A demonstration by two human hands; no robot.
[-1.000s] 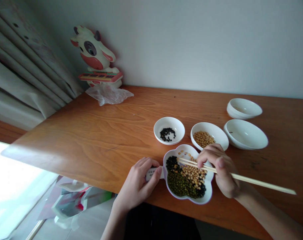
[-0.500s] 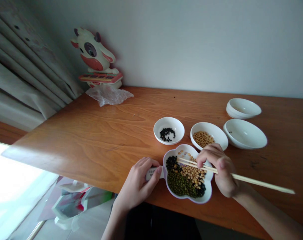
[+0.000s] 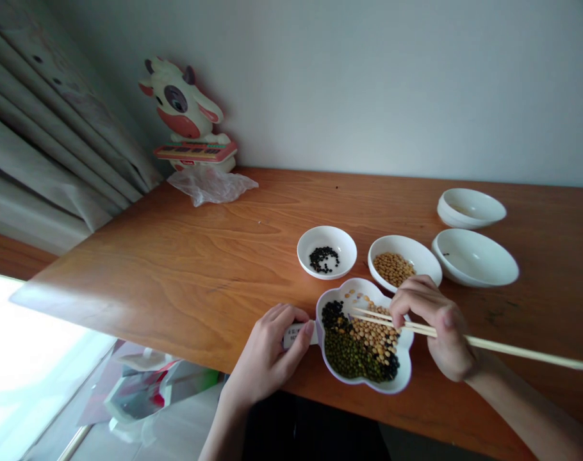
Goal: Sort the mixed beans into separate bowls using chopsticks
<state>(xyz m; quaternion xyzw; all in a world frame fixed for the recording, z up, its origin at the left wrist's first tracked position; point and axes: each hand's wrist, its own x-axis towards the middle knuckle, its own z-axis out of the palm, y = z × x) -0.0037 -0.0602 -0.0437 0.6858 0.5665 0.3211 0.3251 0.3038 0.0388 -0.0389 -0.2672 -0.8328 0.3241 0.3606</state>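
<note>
The right hand (image 3: 438, 330), lower right of centre, is pinching a pair of chopsticks (image 3: 469, 340) w/ thumb and fingers closed round them. The pale wooden sticks are lying nearly flat, long ends running off to the right edge of the frame, tips (image 3: 356, 314) pointing left and sitting over the beans in the flower-shaped dish (image 3: 401, 378); can't tell if the tips are gripping a bean.

The left hand (image 3: 272, 352) is resting at the table's near edge, fingers curled closed on the small labelled tab (image 3: 296, 333) at the dish's left side.

The dish, white w/ a lilac rim, is holding mixed beans (image 3: 363, 346): black ones at upper left and lower right, green along the lower left, yellowish ones through the middle and top.

Just above it, two small white bowls are standing side by side: the left bowl (image 3: 327, 251) w/ a few black beans, the right bowl (image 3: 404, 261) w/ yellow beans, its near rim just beside the right hand's knuckles. Further right, a wider bowl (image 3: 475, 257) and stacked bowls (image 3: 471, 207) behind it are showing almost nothing inside.

All are sitting on the wooden table (image 3: 200, 256). In the upper left, a cow toy (image 3: 188, 121) is standing over a crumpled plastic bag (image 3: 212, 184).
</note>
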